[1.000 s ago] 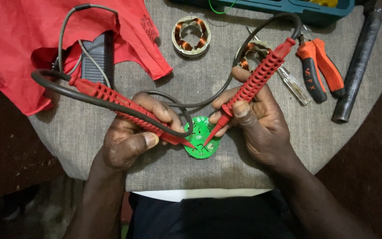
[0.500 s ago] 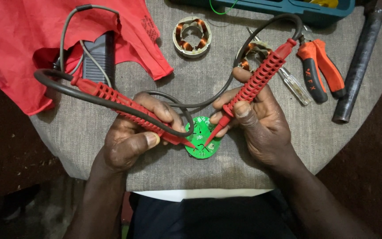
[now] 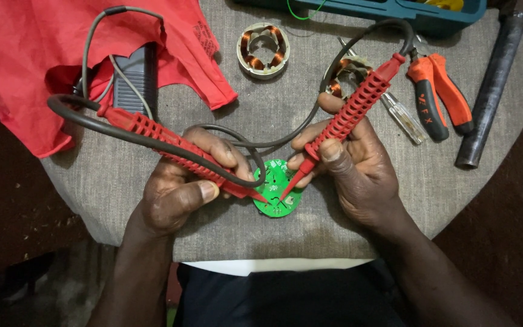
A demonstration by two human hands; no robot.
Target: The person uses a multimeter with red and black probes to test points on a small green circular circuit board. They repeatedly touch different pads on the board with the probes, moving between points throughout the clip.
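A small round green circuit board (image 3: 275, 195) lies on the grey cloth-covered stool top (image 3: 110, 181), near its front edge. My left hand (image 3: 180, 188) grips a red ribbed test probe (image 3: 171, 145) whose tip rests on the board from the left. My right hand (image 3: 352, 166) grips a second red probe (image 3: 358, 103), its tip touching the board from the right. Grey cables (image 3: 225, 136) run from both probes back toward a dark meter (image 3: 135, 75) at the far left.
A red cloth (image 3: 25, 54) covers the back left. A round copper-wound stator (image 3: 263, 49) sits at the back centre. Orange-handled pliers (image 3: 440, 97), a clear-handled screwdriver (image 3: 402, 120) and a dark metal bar (image 3: 491, 85) lie to the right. A teal tray (image 3: 394, 9) lines the far edge.
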